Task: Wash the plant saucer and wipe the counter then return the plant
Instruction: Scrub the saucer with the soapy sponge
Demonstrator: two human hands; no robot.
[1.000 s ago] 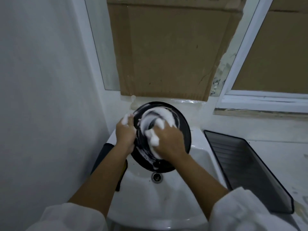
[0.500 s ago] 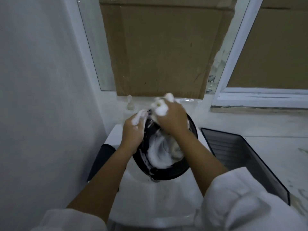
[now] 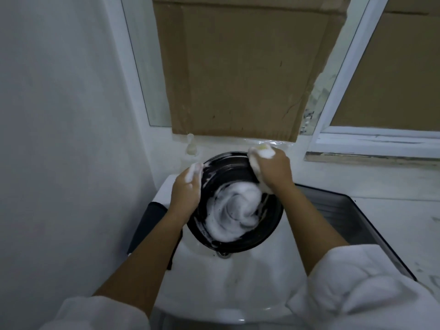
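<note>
A round black plant saucer (image 3: 228, 172) stands tilted over the white sink (image 3: 238, 282), its inside smeared with white foam. My left hand (image 3: 187, 189) grips the saucer's left rim, foam on the fingertips. My right hand (image 3: 271, 169) is at the saucer's upper right rim and holds a foamy, yellowish sponge (image 3: 260, 148) against it. The plant is not in view.
A black ribbed tray (image 3: 352, 225) lies on the white counter (image 3: 404, 210) to the right of the sink. A dark object (image 3: 147, 222) hangs at the sink's left edge. The drain (image 3: 223, 254) shows below the saucer. Cardboard (image 3: 238, 67) covers the window behind. A white wall stands close on the left.
My right hand has moved with the sponge from the saucer's middle up to its top and then to the upper right rim. The left hand keeps its grip on the left rim.
</note>
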